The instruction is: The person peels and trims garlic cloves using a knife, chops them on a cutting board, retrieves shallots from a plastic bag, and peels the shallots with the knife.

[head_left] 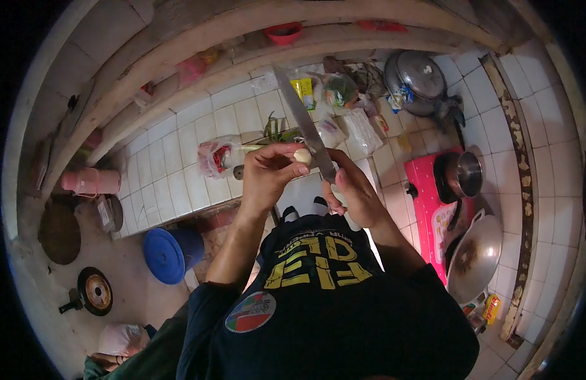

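My left hand [271, 171] pinches a small, pale, round bulb [302, 156] that looks like garlic between thumb and fingertips. A large knife [301, 118] is in my right hand [359, 193], its long broad blade pointing up and away from me. The blade's lower part is close beside the bulb; whether the two touch, I cannot tell. Both hands are raised in front of my chest, above the near edge of the tiled counter [185, 149]. Green leafy stalks [280, 131] lie on the counter beyond my left hand.
A plastic bag with red contents [218, 157] and several vegetable bags [340, 90] lie on the counter. Rightward stand a pink stove [426, 183] with a small pot [467, 173], a wok [475, 258] and a big lidded pot [416, 76]. A blue bucket [166, 253] and another person's sleeve [150, 354] are at left.
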### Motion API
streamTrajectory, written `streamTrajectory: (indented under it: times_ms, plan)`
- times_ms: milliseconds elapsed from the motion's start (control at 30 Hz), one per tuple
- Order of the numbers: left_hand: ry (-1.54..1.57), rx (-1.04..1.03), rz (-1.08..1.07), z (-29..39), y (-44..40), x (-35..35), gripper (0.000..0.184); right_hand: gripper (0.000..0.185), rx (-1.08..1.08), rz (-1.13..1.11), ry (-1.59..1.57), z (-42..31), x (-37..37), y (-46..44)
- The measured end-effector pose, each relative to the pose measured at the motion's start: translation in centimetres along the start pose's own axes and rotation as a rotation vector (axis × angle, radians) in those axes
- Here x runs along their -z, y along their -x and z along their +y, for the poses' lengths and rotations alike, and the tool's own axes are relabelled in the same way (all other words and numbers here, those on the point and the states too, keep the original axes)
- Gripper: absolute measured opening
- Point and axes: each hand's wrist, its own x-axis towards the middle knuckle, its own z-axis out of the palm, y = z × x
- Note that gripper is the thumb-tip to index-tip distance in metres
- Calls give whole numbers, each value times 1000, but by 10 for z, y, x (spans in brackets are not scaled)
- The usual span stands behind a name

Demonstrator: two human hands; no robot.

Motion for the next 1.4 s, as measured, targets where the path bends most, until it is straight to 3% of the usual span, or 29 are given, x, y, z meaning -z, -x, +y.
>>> streamTrajectory:
  times_ms: [200,500,767,833,933,1000,1133,1267,1400]
  plan:
    - [279,42,-25,-11,-2,1,34,64,12,5,-1,-1,-1,3]
    - [41,65,-37,1,3,-1,35,49,63,49,127,7,0,1]
    - [68,95,-30,2,4,-6,39,42,69,71,43,-3,-4,9]
    - [81,108,-36,0,4,-5,39,50,99,69,277,-3,-7,8]
    - [119,152,-26,-7,6,-3,38,46,213,118,475,-7,-13,6]
    - [111,50,-80,-9,8,-1,37,45,212,124,500,-8,-11,6]
    - [80,96,-121,-8,9,-1,37,45,200,154,563,-13,-8,4]
    - [141,72,-74,-8,10,-4,39,38,94,154,363,-13,-7,11]
    - [226,18,-84,-4,11,-8,42,46,84,71,82,-16,-12,18]
